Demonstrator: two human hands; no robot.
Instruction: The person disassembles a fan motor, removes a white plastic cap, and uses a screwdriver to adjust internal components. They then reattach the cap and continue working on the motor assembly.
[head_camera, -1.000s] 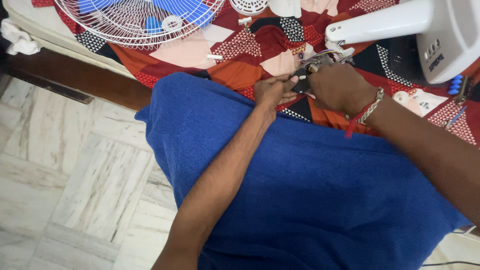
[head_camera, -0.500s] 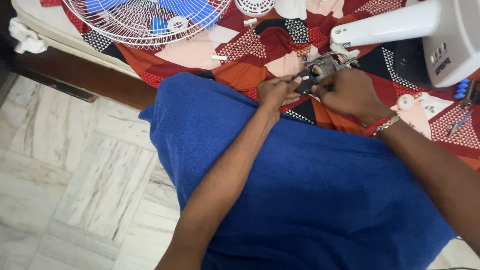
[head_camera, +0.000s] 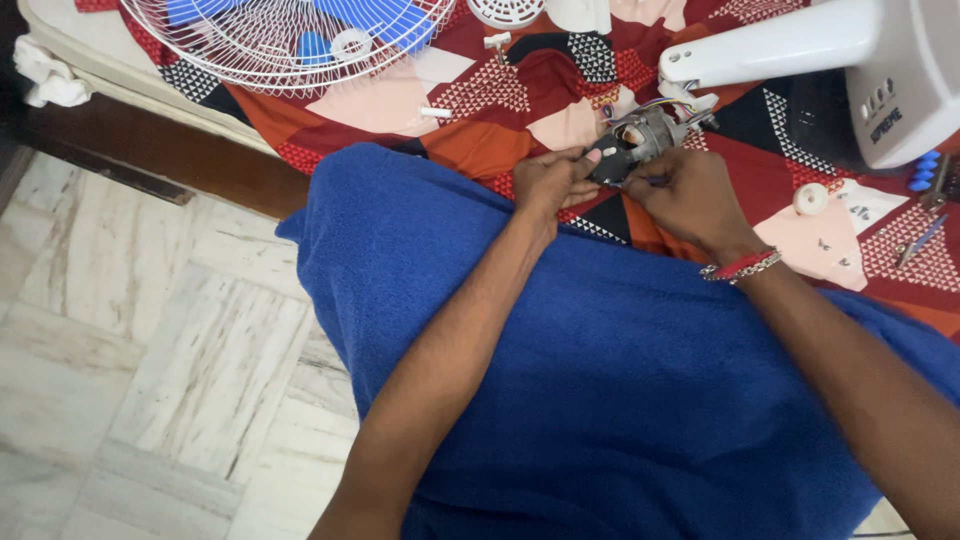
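A patterned bedsheet (head_camera: 500, 110) in red, orange, black and pink covers the bed and serves as the work surface; everything else lies on it. A blue towel (head_camera: 600, 400) is draped over the person's lap at the near edge of the sheet, and both forearms rest across it, probably to steady the hands. At the far left of the sheet lies a white wire fan guard (head_camera: 270, 40) with blue blades showing through it, set flat and well away from the hands. At the far right lies the white fan body (head_camera: 850, 60), its neck pointing toward the middle of the sheet.

The small grey fan motor (head_camera: 640, 140) sits near the middle of the sheet, just below that neck, with coloured wires running back to it. The left hand (head_camera: 555, 182) pinches the motor's near end, fingers closed on it, apparently bracing it. The right hand (head_camera: 690, 195) is curled tight against the motor's right side; whether it grips a tool I cannot tell. A small white cap (head_camera: 810, 198) and loose screws (head_camera: 825, 243) lie right of the hands, within reach.
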